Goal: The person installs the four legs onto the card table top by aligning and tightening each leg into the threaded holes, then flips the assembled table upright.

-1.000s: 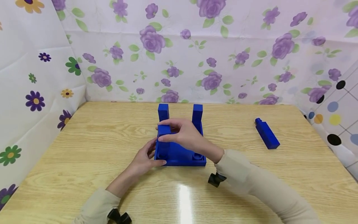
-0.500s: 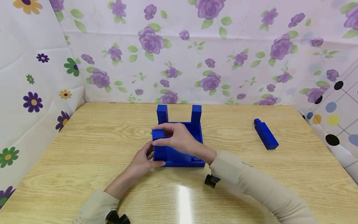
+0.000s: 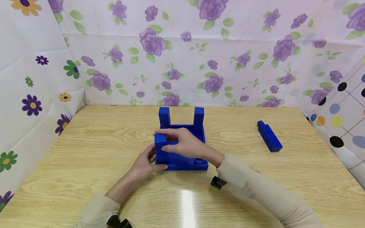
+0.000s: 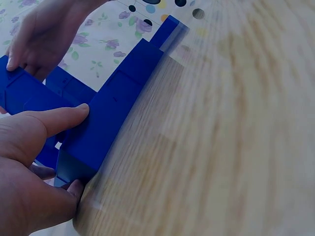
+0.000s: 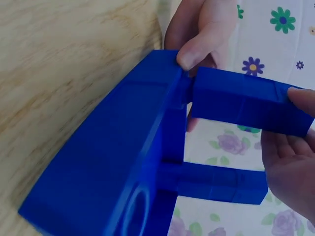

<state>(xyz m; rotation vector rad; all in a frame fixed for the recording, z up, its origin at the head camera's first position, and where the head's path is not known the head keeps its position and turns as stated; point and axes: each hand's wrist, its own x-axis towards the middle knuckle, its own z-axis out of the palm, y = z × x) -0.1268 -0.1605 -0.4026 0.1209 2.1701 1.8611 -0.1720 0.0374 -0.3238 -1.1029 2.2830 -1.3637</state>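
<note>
A square blue base [image 3: 182, 167] with raised walls lies on the table like a small upturned table. My left hand [image 3: 144, 164] grips its near left corner, thumb [image 4: 69, 118] along the front wall and fingers around the side. At that corner my right hand [image 3: 186, 144] holds a square blue leg [image 3: 160, 144] upright near its top, between thumb and fingers. In the right wrist view a narrow neck shows between this leg [image 5: 241, 101] and the base. Legs stand at the far left [image 3: 164, 117] and far right corners. A round socket [image 3: 199, 161] sits in the near right corner.
A loose blue leg [image 3: 269, 136] with a round, narrower end lies on the wooden table [image 3: 233, 133] at the right. Floral cloth [image 3: 182, 63] hangs behind the table's back edge, and patterned cloths line both sides.
My right hand has brought the leg left and slightly nearer over the near left corner. Its thumb has since shifted toward the leg's right side. My left hand keeps its hold on the base.
</note>
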